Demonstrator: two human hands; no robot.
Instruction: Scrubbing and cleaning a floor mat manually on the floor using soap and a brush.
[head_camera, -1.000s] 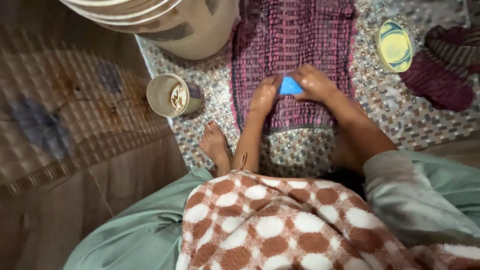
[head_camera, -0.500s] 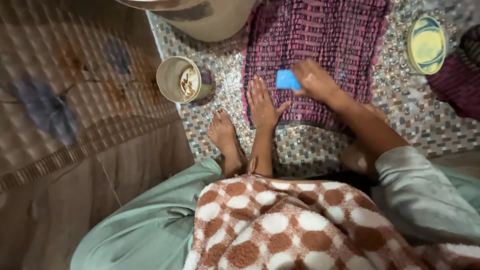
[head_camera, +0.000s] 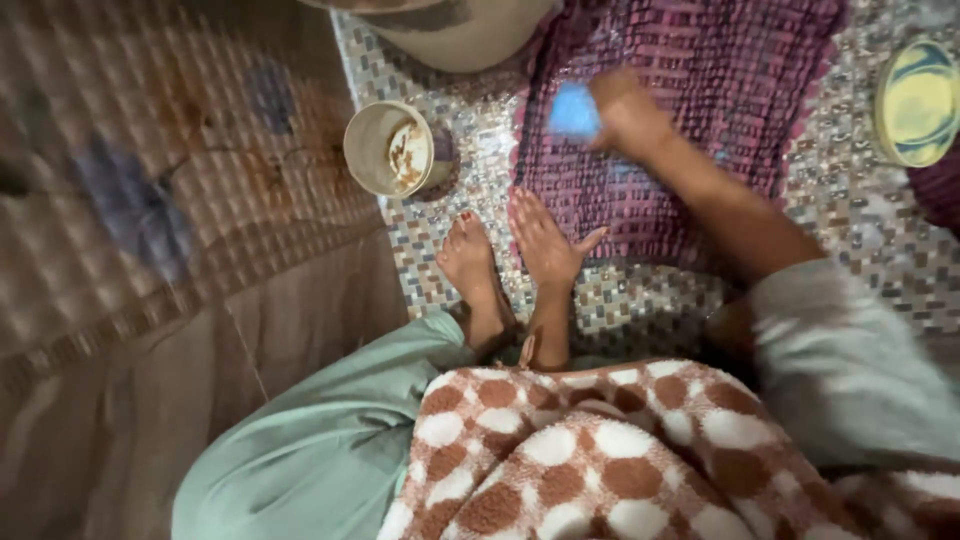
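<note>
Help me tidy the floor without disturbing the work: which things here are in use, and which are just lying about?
In use:
- blue block, gripped in right hand
- woven cloth, left hand flat on its near edge

Lying about:
- cup left of the cloth
- yellow lid at right
- big pot at top

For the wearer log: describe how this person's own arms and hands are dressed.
Both hands are bare: no gloves, rings or bracelets show. The left hand leads to an uncovered forearm. The right hand is blurred; its forearm is bare up to a loose pale grey-green sleeve pushed back near the elbow.
</note>
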